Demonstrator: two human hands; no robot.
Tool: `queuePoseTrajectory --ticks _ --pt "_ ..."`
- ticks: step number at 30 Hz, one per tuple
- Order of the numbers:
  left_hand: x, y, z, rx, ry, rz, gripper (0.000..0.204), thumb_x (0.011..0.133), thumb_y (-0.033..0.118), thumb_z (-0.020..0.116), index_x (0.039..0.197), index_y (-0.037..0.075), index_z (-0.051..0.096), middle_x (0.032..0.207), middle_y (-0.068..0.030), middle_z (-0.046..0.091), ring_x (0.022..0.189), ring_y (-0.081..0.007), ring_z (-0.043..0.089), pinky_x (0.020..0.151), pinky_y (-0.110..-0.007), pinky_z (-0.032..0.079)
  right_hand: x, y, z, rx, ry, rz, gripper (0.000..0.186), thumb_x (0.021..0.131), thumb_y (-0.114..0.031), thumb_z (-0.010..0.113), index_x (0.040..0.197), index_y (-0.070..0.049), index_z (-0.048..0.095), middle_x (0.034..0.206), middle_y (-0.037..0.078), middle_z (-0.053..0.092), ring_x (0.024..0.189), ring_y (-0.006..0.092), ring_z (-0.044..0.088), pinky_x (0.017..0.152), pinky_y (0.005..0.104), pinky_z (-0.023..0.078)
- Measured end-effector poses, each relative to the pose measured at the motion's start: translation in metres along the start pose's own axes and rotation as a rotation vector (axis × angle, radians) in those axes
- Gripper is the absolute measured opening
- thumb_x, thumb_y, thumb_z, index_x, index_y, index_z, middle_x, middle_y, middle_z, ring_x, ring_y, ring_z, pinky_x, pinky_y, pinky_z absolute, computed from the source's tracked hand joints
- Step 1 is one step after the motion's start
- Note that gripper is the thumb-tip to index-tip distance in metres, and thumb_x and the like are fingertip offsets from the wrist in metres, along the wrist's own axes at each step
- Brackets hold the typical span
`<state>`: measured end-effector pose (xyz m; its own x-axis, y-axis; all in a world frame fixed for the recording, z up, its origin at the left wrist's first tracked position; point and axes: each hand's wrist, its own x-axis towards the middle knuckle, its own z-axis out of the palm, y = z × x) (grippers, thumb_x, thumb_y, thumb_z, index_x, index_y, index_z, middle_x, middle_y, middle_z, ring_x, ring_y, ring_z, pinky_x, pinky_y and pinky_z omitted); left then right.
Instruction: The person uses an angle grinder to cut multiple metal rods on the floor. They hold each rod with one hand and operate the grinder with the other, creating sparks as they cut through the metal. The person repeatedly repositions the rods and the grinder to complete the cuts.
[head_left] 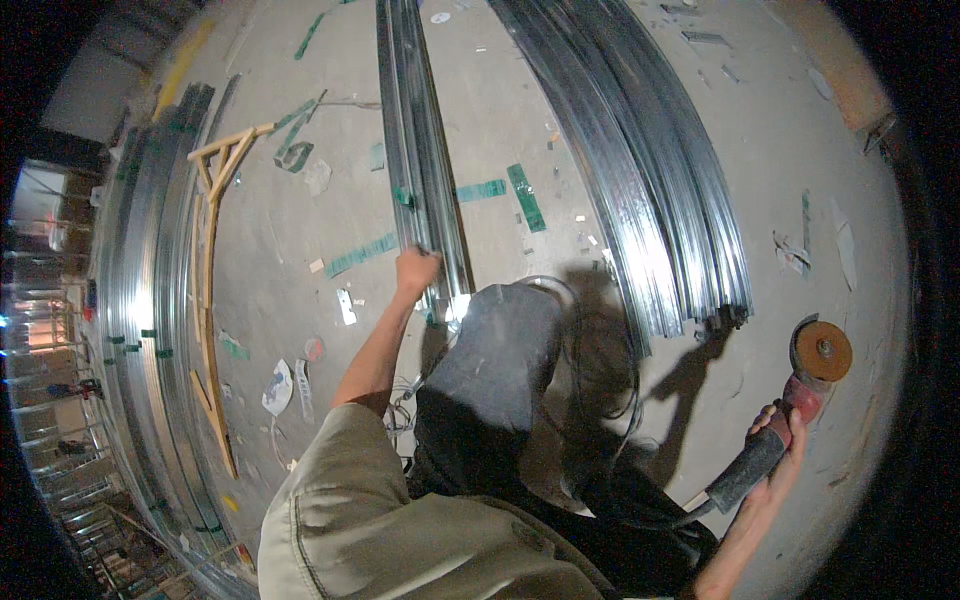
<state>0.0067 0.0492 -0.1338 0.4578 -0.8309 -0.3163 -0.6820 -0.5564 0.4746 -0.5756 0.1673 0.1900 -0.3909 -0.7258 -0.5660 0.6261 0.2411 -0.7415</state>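
My left hand (418, 268) is closed on a narrow bundle of shiny metal channels (410, 120) lying on the floor, with green tape (404, 197) around it. My right hand (780, 450) grips a red and dark grey angle grinder (755, 450) out to the right, its orange-brown disc (825, 355) turned upward. A black cord (680, 520) runs from the grinder's end toward my legs. My dark-clad knee (490, 370) is beside the bundle's near end and hides part of what lies there.
A wide stack of metal channels (650, 180) lies to the right of the bundle. More channels (135, 320) and a wooden frame (205, 270) lie at the left. Green tape strips (524, 197) and paper scraps (278, 388) are scattered on the grey floor (270, 220).
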Motion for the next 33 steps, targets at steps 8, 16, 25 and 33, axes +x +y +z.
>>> queuePoseTrajectory --ticks 8,16,25,33 --pt "0.027 0.117 -0.142 -1.674 -0.524 -0.013 0.039 0.098 0.033 0.058 0.111 -0.004 0.059 0.088 -0.0113 0.065 0.076 -0.0222 0.064 0.071 -0.036 0.056 0.011 0.002 -0.004 -0.057 -0.048 -0.024 0.029 0.092 -0.021 0.072 0.11 -0.003 0.057 0.091 0.01 0.066 0.076 0.0201 0.066 0.068 0.0321 0.058" --pt "-0.089 0.262 -0.06 -1.753 -0.781 -0.014 0.027 0.1 0.027 0.056 0.114 0.005 0.063 0.097 -0.0104 0.07 0.088 -0.0256 0.067 0.087 -0.043 0.055 0.003 0.006 0.009 -0.163 -0.032 -0.077 0.032 0.093 -0.029 0.071 0.112 -0.006 0.059 0.088 0.009 0.067 0.072 0.0195 0.066 0.064 0.0311 0.057" --pt "-0.064 0.341 0.053 -1.474 -0.835 -0.076 0.025 0.096 0.012 0.06 0.117 -0.001 0.063 0.11 -0.0132 0.069 0.099 -0.0237 0.065 0.093 -0.036 0.053 0.006 0.006 -0.025 -0.707 -0.068 -0.069 0.035 0.081 -0.017 0.077 0.106 -0.007 0.055 0.084 0.005 0.064 0.071 0.016 0.065 0.067 0.0313 0.055" --pt "-0.077 0.351 0.088 -1.416 -0.866 0.009 0.023 0.099 0.018 0.059 0.105 -0.003 0.068 0.097 -0.0116 0.073 0.083 -0.0205 0.068 0.066 -0.032 0.052 -0.01 0.023 -0.034 -1.527 0.098 -0.302 0.058 0.069 -0.018 0.082 0.118 0.002 0.058 0.095 0.01 0.069 0.087 0.0183 0.065 0.079 0.0359 0.054"
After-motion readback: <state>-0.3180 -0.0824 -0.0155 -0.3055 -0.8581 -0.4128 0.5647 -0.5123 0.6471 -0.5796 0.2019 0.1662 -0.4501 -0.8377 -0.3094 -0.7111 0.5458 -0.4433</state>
